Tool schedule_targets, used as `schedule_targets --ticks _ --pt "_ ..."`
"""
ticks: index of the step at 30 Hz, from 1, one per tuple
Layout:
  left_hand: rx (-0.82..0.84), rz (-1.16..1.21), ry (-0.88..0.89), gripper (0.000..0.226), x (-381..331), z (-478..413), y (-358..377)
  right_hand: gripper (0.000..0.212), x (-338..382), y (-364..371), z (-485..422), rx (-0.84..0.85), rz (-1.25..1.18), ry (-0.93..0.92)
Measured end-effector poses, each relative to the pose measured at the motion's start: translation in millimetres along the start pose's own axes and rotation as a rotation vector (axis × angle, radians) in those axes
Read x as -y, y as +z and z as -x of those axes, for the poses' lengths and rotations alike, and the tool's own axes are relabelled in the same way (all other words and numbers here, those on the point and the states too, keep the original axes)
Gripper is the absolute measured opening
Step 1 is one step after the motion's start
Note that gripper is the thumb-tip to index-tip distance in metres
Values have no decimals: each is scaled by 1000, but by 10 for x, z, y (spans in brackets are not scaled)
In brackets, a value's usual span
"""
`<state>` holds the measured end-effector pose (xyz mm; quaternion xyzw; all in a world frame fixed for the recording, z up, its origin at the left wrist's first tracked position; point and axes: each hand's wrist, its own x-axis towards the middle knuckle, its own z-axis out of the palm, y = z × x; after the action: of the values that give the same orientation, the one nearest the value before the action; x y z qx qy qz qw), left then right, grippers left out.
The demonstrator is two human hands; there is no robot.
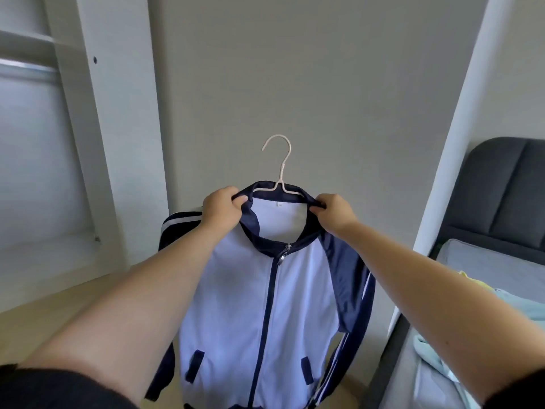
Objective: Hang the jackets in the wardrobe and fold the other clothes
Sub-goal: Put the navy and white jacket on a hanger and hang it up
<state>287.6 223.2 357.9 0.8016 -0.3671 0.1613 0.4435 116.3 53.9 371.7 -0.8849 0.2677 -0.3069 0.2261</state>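
Observation:
A white zip-up jacket [236, 305] with navy sleeves and collar hangs in front of me on a pale hanger [280, 169], its hook sticking up free in the air. My left hand [222, 212] grips the left side of the navy collar. The right side of the collar is gripped by my right hand [334, 215]. The zip is closed up to the chest. The open wardrobe [44, 172] stands at the left with its metal rail [26, 66] near the top.
A grey wall fills the middle behind the jacket. At the right is a bed with a dark padded headboard [501, 196]; yellow and light blue clothes [501, 302] lie on its mattress. A white post [451, 143] stands between me and the bed. Wooden floor lies below.

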Motion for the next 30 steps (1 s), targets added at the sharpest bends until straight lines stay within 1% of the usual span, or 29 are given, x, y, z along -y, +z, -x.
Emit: schedule_targets --ticks 3,4,6,8,10,12,14,16,17,19,21,24,27,30 --pt "71 -47 36 17 187 25 -184 11 110 144 -4 -93 -36 -15" --pt "102 -83 43 17 265 22 -242 10 152 200 -8 -114 -37 -30" --pt "129 -187 42 27 423 14 -318 9 231 322 -28 -158 -49 -54" --pt "89 -277 19 36 573 4 -319 8 293 484 -100 -185 -60 -79" --pt "29 -294 -27 37 747 -39 -261 8 356 703 -219 -208 -61 -93" --pt "-47 -266 -63 32 972 -130 -153 7 405 982 -398 -243 -58 -96" --pt "-139 -196 -82 19 1252 -264 6 6 438 1320 -634 -312 -36 -99" --pt "-223 -138 -82 13 1606 -434 183 5 444 1724 -915 -372 11 -127" --pt "-246 -119 -66 12 1777 -520 252 6 441 1906 -1044 -387 23 -143" --pt "-250 -106 -31 13 2117 -765 342 14 442 2268 -1338 -404 8 -164" --pt "-227 -122 -43 13 2404 -1016 380 17 473 2567 -1587 -369 -16 -142" --pt "-145 -145 -137 12 2656 -1270 301 16 622 2839 -1809 -247 -61 -82" --pt "-103 -161 -173 12 2688 -1529 13 14 913 2843 -2012 -90 -160 -12" --pt "-74 -214 -228 15 2539 -1899 -421 13 1349 2630 -2326 69 -222 47"
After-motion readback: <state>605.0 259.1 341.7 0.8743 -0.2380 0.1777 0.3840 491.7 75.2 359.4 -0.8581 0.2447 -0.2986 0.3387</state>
